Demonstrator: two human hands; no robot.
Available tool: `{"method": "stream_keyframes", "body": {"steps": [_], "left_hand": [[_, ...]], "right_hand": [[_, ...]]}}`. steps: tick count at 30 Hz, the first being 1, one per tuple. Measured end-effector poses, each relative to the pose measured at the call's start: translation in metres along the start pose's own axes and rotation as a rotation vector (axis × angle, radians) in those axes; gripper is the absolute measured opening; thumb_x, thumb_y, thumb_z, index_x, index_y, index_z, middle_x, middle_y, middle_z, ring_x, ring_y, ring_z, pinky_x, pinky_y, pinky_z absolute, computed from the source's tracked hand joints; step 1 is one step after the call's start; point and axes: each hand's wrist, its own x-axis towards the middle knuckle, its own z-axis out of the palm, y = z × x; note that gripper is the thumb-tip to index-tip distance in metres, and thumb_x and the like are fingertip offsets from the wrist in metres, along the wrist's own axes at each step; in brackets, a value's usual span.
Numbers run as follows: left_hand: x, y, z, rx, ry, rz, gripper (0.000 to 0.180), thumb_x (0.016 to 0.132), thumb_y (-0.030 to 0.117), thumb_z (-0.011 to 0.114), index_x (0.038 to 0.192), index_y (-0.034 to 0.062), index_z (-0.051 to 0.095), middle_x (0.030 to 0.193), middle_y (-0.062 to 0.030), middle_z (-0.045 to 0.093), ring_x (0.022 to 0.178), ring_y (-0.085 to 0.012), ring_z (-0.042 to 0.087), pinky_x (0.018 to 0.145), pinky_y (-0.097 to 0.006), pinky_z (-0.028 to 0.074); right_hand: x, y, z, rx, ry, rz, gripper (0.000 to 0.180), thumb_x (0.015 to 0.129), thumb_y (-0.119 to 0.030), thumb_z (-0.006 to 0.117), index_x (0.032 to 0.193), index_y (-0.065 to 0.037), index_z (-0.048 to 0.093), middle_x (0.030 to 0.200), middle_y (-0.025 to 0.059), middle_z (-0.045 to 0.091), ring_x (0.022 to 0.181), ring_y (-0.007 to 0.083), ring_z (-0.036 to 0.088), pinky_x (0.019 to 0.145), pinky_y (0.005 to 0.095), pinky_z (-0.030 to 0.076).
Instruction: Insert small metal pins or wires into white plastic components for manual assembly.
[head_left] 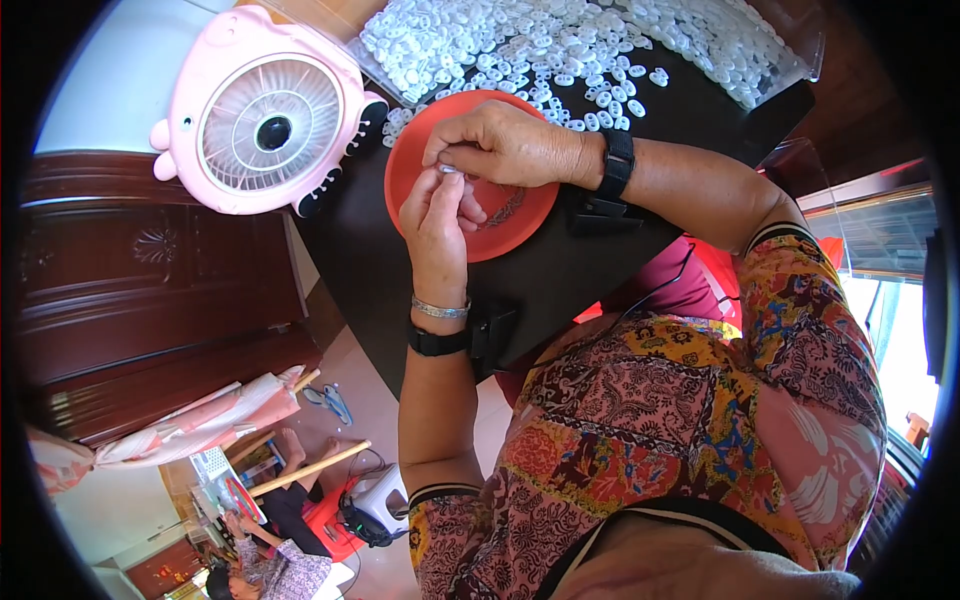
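Note:
Both hands meet over a shallow red-orange bowl. My left hand is closed, thumb and fingers pinching a small white plastic piece. From above and to the right, my right hand pinches at the same spot, its thumb and forefinger closed by the piece. Fingers cover most of it, so its shape and anything else held there cannot be made out. Thin metal bits lie in the bowl below my hands.
Beyond the bowl, white oval pieces with two holes are heaped on the dark table, some in a clear tray. A pink animal-shaped fan stands left. Another person sits at lower left, near a red stool.

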Motion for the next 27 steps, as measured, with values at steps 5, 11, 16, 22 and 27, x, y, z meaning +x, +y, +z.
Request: {"method": "stream_keyframes", "body": {"steps": [5,11,16,22,27], "left_hand": [[0.0005,-0.0016,-0.0002,-0.004,0.002,0.000,0.023,0.092,0.024,0.051,0.085,0.0026,0.058,0.068,-0.0034,0.057,0.057,-0.0124,0.056,0.052,-0.022,0.042],[0.0005,-0.0016,-0.0007,-0.003,0.000,0.006,0.024,0.092,0.023,0.050,0.087,0.0013,0.059,0.067,-0.0041,0.057,0.057,-0.0126,0.056,0.052,-0.022,0.043],[0.0012,-0.0013,-0.0006,-0.004,-0.006,0.003,0.024,0.093,0.023,0.050,0.086,0.0011,0.059,0.067,-0.0041,0.057,0.057,-0.0126,0.056,0.052,-0.022,0.042],[0.0007,-0.0010,-0.0004,0.004,-0.002,-0.003,0.024,0.093,0.023,0.050,0.086,0.0014,0.059,0.067,-0.0038,0.057,0.057,-0.0124,0.056,0.051,-0.022,0.042],[0.0008,-0.0014,-0.0009,0.002,-0.007,-0.004,0.023,0.092,0.023,0.050,0.085,0.0019,0.059,0.067,-0.0036,0.057,0.057,-0.0124,0.056,0.051,-0.021,0.042]], "right_hand": [[-0.0004,0.0012,-0.0016,-0.056,-0.051,-0.003,0.014,0.093,-0.009,0.053,0.100,-0.002,0.061,0.084,0.0101,0.066,0.079,0.0181,0.065,0.073,0.0292,0.051],[-0.0002,-0.0001,-0.0023,-0.042,-0.063,0.010,0.014,0.093,-0.010,0.053,0.100,-0.002,0.061,0.083,0.0101,0.066,0.079,0.0180,0.065,0.072,0.0292,0.051],[-0.0005,-0.0004,-0.0006,0.000,-0.012,0.029,0.013,0.087,-0.011,0.056,0.095,-0.004,0.065,0.082,0.0141,0.067,0.077,0.0264,0.066,0.071,0.0338,0.050],[-0.0004,0.0042,0.0006,-0.008,-0.007,-0.003,0.013,0.087,-0.011,0.056,0.096,-0.005,0.065,0.082,0.0138,0.067,0.077,0.0267,0.066,0.071,0.0341,0.051],[-0.0004,0.0017,-0.0018,-0.059,-0.055,0.001,0.013,0.093,-0.010,0.052,0.099,-0.002,0.062,0.082,0.0095,0.066,0.078,0.0183,0.065,0.072,0.0292,0.050]]}}
